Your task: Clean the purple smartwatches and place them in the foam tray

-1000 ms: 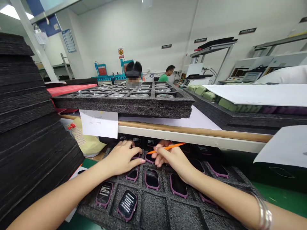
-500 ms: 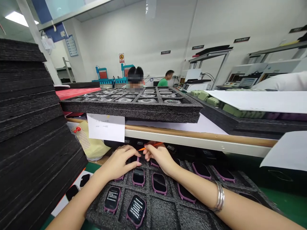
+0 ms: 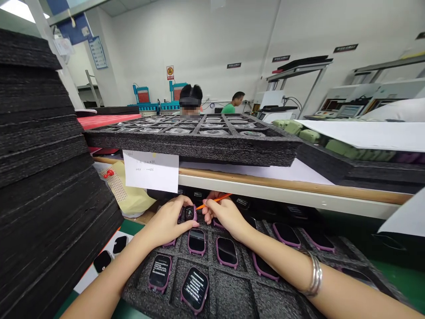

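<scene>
My left hand (image 3: pixel 170 223) reaches over a black foam tray (image 3: pixel 232 288), its thumb and forefinger around a purple-framed smartwatch (image 3: pixel 189 213). That watch has a lit screen with small graphics. Pinched in my right hand (image 3: pixel 224 213) is a thin orange pointed stick (image 3: pixel 217 199), its tip at or very near the watch's right side; contact is hard to tell. Below the hands, a dark-screened watch (image 3: pixel 197 242) and another dark watch (image 3: pixel 227 251) sit in tray slots. Closer to me, a watch (image 3: pixel 160 272) and a tilted watch (image 3: pixel 195 290) show white text.
A tall stack of black foam trays (image 3: pixel 36 177) stands at left. A shelf edge (image 3: pixel 265 186) crosses above my hands, carrying another foam tray (image 3: pixel 199 148) of wrapped pieces. A paper note (image 3: pixel 151 172) hangs from it. Two people are beyond; a white sleeve (image 3: pixel 398 110) shows at right.
The held watch's screen, dark and mostly covered before, now shows lit graphics. My left fingers have shifted off its face. The camera view has moved slightly.
</scene>
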`<act>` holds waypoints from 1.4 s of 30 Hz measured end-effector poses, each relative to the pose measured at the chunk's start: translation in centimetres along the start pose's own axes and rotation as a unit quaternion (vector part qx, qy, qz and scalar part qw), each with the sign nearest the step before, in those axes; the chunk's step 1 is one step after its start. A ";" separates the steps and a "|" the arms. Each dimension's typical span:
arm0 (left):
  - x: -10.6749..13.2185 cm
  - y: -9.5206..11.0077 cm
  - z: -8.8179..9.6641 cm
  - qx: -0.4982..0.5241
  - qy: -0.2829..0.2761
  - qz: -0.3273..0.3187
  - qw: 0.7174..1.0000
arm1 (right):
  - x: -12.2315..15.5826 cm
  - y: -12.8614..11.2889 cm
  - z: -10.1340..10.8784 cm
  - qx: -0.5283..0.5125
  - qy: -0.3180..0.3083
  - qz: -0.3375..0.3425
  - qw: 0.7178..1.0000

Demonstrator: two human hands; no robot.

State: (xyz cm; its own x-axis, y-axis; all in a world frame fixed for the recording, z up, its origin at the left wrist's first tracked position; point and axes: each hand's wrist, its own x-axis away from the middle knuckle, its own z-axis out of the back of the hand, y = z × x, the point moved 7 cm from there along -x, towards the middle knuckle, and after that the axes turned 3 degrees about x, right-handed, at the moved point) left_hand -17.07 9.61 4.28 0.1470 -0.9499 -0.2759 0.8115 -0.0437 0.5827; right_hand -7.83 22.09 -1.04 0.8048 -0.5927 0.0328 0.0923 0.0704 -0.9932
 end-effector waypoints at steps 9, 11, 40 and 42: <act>-0.1 0.2 0.3 -0.023 0.018 0.004 1.000 | 0.1 -0.4 0.1 0.024 0.002 0.008 1.000; -0.2 -0.3 0.8 -0.048 0.045 0.025 0.997 | 0.2 -0.7 0.1 0.016 0.013 0.021 1.000; 0.5 -1.9 3.6 -0.102 -0.040 0.053 0.993 | 3.8 -5.5 -3.6 0.209 -0.031 0.297 0.931; 0.5 -2.0 3.5 -0.095 -0.037 0.045 0.994 | 3.9 -5.6 -3.6 0.220 -0.029 0.310 0.924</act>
State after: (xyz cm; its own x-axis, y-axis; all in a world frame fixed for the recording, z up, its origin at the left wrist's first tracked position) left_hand -20.56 8.10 5.68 0.1871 -0.9679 -0.1679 0.8903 0.0949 0.4454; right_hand -7.28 16.47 4.23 0.8118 -0.2852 -0.5095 -0.1785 0.7096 -0.6817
